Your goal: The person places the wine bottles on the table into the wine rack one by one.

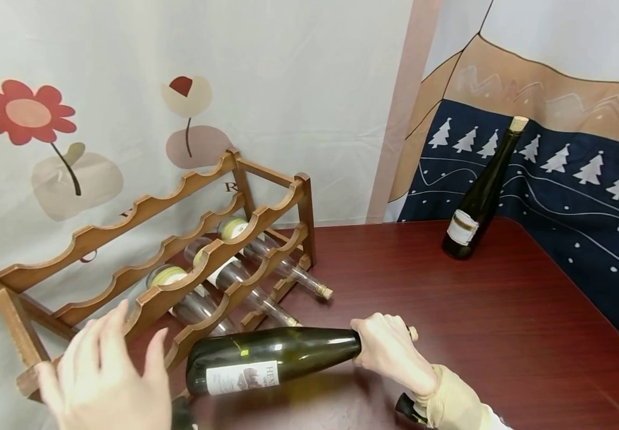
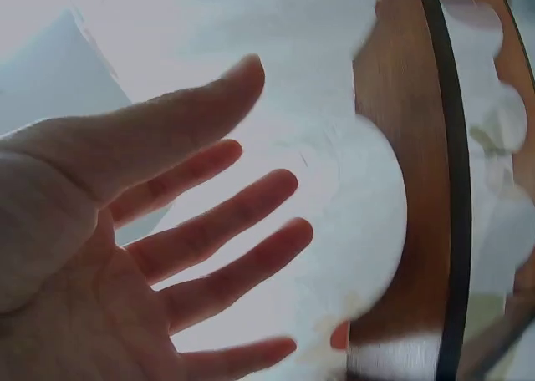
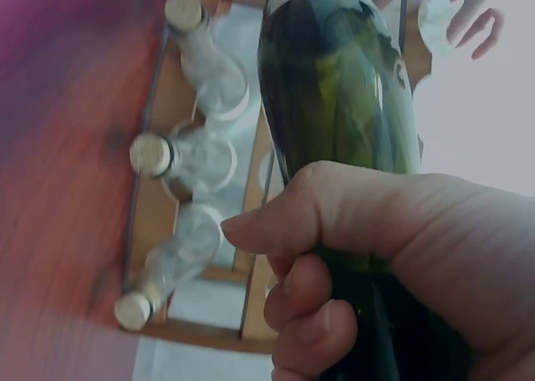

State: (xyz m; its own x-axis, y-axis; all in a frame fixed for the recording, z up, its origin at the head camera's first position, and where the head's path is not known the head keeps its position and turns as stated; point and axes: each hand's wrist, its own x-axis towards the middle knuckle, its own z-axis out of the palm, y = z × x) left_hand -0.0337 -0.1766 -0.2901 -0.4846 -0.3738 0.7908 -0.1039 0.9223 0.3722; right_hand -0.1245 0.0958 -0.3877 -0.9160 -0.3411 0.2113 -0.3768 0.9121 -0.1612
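Observation:
My right hand grips a dark green wine bottle round its neck. The bottle lies nearly level, with its base toward the left and its cork end past the hand. In the right wrist view, my fingers wrap the green bottle below its shoulder. My left hand is raised beside the front of the wooden wine rack, its fingers spread and holding nothing. In the left wrist view, that open palm faces the scalloped rail of the rack.
Several corked clear bottles lie in the rack's lower row. Another dark green bottle stands at the table's back right. A dark bottle end shows under the right sleeve. Printed curtains hang behind the reddish table.

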